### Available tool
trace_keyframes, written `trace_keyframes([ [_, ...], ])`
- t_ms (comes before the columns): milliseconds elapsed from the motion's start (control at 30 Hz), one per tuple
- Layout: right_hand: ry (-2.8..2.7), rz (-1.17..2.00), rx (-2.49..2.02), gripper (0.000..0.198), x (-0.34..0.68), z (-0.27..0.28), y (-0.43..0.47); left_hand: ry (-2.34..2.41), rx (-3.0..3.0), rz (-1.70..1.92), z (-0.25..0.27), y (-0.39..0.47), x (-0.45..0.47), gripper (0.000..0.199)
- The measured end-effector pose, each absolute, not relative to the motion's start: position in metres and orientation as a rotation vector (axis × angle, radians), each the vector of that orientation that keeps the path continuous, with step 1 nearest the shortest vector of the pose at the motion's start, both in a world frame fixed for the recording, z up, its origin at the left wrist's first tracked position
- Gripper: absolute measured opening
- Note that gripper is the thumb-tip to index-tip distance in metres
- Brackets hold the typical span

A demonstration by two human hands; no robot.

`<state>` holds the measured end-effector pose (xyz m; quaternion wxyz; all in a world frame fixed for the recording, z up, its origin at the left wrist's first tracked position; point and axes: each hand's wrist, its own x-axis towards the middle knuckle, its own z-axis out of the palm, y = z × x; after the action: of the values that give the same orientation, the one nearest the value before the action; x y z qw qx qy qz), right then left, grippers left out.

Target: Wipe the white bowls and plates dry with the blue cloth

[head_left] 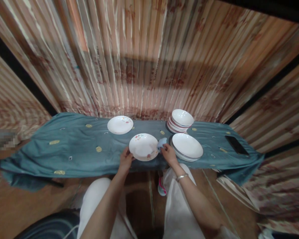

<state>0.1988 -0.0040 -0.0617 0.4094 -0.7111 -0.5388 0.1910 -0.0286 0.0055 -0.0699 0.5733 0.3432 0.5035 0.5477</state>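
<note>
From my remote feed I see pleated, patterned curtains [139, 36] behind a worktop [79, 146] draped in teal cloth [40, 156], dark poles [271, 82] either side, brown floor [214, 196] below.

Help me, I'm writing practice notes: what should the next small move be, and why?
Probably draw the light-blue cloth inward across the flowered plate: the right hand holds the cloth at the plate's right edge, and the left hand grips the opposite edge, which should keep it steady.
</note>
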Motion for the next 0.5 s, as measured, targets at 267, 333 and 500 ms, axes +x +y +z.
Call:
trace_keyframes([
  [267, -1.250, 0.411, -1.526, 0.025, 0.234, 0.002, -0.040, 1.012, 0.958, 1.310, -0.026, -0.006, 0.001, 0.063],
  [333, -1.190, 0.426, -1.496, 0.027, 0.254, 0.014, -0.049, 0.942, 0.981, 1.278, -0.018, -0.008, 0.022, 0.065],
  [500, -0.947, 0.436, -1.461, 0.031, 0.306, 0.019, -0.064, 0.852, 0.991, 1.192, -0.008, -0.009, 0.083, 0.060],
])
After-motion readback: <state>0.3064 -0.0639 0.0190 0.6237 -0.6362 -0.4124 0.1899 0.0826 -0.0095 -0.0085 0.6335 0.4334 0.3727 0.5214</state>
